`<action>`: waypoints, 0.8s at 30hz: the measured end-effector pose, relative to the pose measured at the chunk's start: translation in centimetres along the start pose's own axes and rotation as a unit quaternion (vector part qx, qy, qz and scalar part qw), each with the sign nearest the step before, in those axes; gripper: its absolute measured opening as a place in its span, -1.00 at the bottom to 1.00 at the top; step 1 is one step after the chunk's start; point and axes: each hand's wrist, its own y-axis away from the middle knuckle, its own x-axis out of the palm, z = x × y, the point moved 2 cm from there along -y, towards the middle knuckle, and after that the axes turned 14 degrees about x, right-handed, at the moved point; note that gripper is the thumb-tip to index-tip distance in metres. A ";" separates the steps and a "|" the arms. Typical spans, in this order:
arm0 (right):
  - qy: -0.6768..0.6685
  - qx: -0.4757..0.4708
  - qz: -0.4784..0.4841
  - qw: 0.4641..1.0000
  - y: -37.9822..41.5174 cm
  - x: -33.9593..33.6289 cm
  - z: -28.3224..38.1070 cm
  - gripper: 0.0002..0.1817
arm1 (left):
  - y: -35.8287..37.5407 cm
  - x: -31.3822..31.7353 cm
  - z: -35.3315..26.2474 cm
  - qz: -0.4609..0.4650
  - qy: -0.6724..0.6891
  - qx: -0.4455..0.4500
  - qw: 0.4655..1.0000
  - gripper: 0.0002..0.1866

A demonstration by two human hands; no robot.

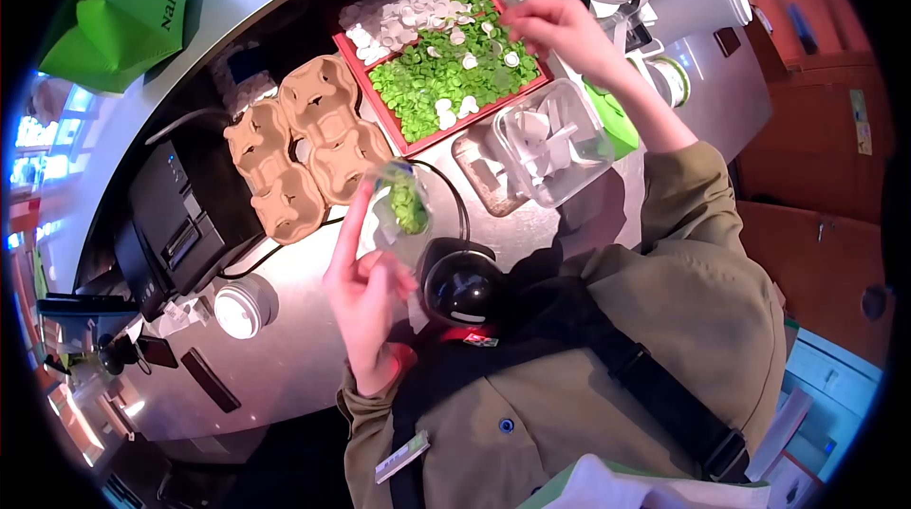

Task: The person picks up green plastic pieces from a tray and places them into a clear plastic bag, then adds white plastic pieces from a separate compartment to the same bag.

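Note:
My left hand (365,286) is raised above the metal counter (285,348) and holds a small clear bag (403,205) with green discs inside. My right hand (560,27) reaches over the far edge of a red tray (380,103) heaped with green and white discs, fingers pinched together over the pile; what they pinch is too small to tell. The bag hangs between the tray and a black dome-shaped device (462,289).
Brown cardboard cup carriers (304,144) lie left of the tray. Clear plastic tubs (550,139) stand to its right. A black receipt printer (166,224), a white lidded cup (242,308) and a green bag (123,11) are at the left.

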 end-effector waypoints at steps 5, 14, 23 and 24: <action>0.046 0.041 -0.015 0.998 -1.3 -2.1 -2.6 -0.75 | 1.4 -1.9 -0.6 -0.071 -0.027 0.001 0.997 -0.41; 0.130 0.007 0.018 0.991 -2.2 -1.3 -1.9 -0.77 | 3.5 -3.1 -2.4 -0.136 -0.057 0.021 0.989 -0.45; 0.109 -0.079 -0.054 0.989 -13.0 0.8 1.3 -0.69 | 4.2 -5.4 -2.0 -0.171 -0.059 0.022 0.983 -0.46; 0.151 -0.092 -0.070 0.982 -15.3 1.7 0.8 -0.70 | 4.2 -5.7 -1.7 -0.188 -0.063 0.021 0.980 -0.47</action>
